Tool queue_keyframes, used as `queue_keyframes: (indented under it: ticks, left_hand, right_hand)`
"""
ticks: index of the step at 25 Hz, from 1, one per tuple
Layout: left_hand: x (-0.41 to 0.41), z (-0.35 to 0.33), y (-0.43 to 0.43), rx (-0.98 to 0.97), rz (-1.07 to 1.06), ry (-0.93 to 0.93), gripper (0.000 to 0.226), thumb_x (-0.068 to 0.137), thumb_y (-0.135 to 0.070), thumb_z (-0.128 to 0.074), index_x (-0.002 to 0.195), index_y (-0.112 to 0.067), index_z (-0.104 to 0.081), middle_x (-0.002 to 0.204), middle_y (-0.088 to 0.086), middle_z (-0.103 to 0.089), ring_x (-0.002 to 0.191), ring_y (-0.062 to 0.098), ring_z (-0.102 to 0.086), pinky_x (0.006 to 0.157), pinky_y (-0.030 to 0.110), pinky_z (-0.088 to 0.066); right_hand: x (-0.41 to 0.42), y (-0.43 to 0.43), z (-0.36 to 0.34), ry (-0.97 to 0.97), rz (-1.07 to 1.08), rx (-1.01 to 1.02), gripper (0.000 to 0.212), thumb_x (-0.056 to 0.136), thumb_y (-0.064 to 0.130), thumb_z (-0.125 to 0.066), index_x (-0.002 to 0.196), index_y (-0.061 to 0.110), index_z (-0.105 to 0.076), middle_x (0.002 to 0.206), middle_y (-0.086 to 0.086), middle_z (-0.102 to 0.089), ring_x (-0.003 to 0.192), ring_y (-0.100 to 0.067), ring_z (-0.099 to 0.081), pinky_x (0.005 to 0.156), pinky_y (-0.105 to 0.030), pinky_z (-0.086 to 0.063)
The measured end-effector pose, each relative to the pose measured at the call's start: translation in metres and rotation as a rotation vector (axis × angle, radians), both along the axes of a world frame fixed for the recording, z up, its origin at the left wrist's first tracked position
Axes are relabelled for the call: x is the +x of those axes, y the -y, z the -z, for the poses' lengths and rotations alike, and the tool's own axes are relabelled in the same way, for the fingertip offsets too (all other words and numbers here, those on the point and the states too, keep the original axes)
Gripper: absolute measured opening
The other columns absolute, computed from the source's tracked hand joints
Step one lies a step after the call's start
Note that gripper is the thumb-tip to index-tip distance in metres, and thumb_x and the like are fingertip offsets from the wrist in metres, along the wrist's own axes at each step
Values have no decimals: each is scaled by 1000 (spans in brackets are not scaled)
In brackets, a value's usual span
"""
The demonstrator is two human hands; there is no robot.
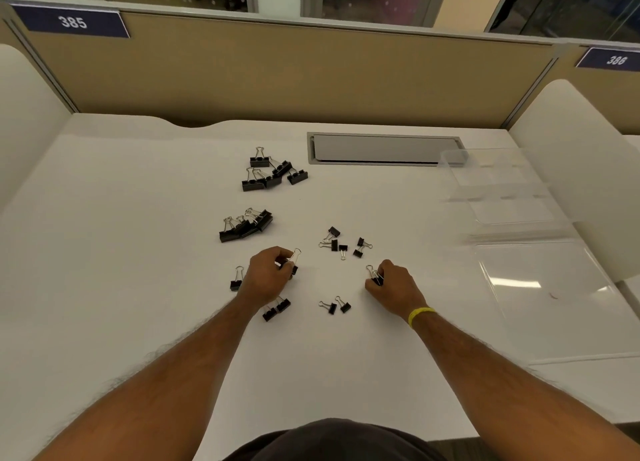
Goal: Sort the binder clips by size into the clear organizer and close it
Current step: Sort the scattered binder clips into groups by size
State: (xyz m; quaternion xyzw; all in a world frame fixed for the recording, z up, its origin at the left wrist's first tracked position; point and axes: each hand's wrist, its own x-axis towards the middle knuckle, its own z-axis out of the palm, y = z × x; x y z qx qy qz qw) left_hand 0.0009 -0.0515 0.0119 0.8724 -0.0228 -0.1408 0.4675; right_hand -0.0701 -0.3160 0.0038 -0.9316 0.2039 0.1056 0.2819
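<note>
Black binder clips lie in groups on the white desk [138,218]. Large clips [272,171] sit farthest back, a second heap of large clips [246,225] nearer, and small clips [341,244] in the middle. My left hand [266,277] is closed on a medium clip [293,260], with more medium clips at its left [236,280] and below it [276,310]. My right hand [393,287] grips a small clip [375,276]. Two small clips [335,305] rest between my hands. The clear organizer [502,197] stands open at the right, its lid [554,294] lying flat towards me.
A grey cable hatch [384,149] is set into the desk behind the clips. A tan partition [277,73] closes the back, and white side panels [581,170] flank the desk. A yellow band is on my right wrist.
</note>
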Motion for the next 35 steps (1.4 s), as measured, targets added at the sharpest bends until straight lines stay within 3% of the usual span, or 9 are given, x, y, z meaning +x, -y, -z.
queue_keyframes:
  ticks: [3,7,11,14,20,25,32,35]
  left_hand:
    - [6,-2,-21,-10,-85,-15,15,92,-13,-59,106,-14,-64,92,3,-67,72,12,-68,70,27,-56]
    - [8,0,-47,49,-172,18,11,89,-15,-62,98,-18,-67,86,0,-66,73,9,-63,63,19,-49]
    - [5,1,-69,40,-261,-3,10,88,-13,-62,96,-14,-68,87,0,-69,77,12,-67,68,27,-56]
    - [3,2,-81,94,-297,7,10,89,-15,-62,95,-11,-69,87,-3,-66,79,9,-61,64,13,-43]
    - [-3,13,-101,109,-333,3,11,88,-17,-65,93,-10,-71,85,0,-68,79,14,-61,72,24,-44]
    - [-2,20,-119,100,-351,-21,8,87,-18,-64,87,-13,-70,80,3,-71,78,20,-66,78,31,-53]
    - [-1,22,-122,152,-248,42,9,86,-17,-67,88,-10,-73,86,2,-69,80,15,-62,74,24,-45]
    - [-3,26,-122,170,-223,59,17,85,-19,-68,99,-10,-73,95,5,-65,84,16,-61,75,25,-43]
  right_hand:
    - [8,-15,-7,69,-7,102,27,87,34,-61,93,9,-52,82,-7,-62,66,-21,-51,62,-34,-44]
    - [31,-57,-21,118,-167,218,29,89,35,-61,96,8,-53,78,-5,-61,64,-17,-49,62,-32,-40]
    - [54,-103,-25,60,-358,183,32,91,39,-59,102,9,-53,83,-4,-56,69,-18,-49,63,-32,-40]
    - [67,-130,-26,6,-439,117,36,92,40,-59,107,8,-53,91,-7,-57,78,-22,-51,68,-33,-42]
    - [81,-156,-23,-30,-479,30,35,92,36,-58,110,6,-54,109,-15,-61,98,-29,-56,84,-41,-48]
    - [85,-164,-18,-33,-475,18,37,91,37,-61,111,7,-54,112,-16,-59,101,-29,-55,85,-39,-46]
    - [84,-174,-16,-9,-473,13,36,87,32,-67,113,10,-55,109,-11,-58,99,-24,-55,83,-34,-46]
    - [84,-177,-16,38,-487,-14,32,86,23,-67,113,11,-55,108,-9,-58,101,-22,-55,82,-31,-45]
